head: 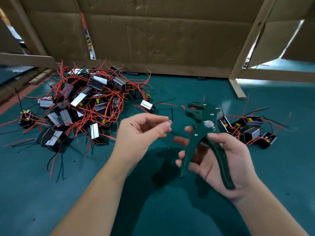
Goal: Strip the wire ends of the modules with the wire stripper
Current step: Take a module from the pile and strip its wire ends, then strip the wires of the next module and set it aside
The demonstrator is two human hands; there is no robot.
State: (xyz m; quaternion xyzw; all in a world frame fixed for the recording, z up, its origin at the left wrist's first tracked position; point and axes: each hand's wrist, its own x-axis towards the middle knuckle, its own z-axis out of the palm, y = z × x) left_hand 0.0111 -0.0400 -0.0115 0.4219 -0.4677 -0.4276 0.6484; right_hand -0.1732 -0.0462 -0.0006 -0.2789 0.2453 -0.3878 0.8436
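Right hand (pixel 221 160) gripping the green metal wire stripper (pixel 205 120), left fingers (pixel 160 119) pinching a thin dark wire (pixel 172 114), we seemingly face most work: ten o'clock's heap of black red-wired modules (pixel 76 103).

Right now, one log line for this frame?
left hand: fingertips pinched, contents blurred | right hand: grips wire stripper, handles apart | modules: big pile left, smaller group right

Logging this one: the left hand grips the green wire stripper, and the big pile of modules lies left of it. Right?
No: the head view shows the right hand gripping the green wire stripper. The big pile of modules does lie left of it.
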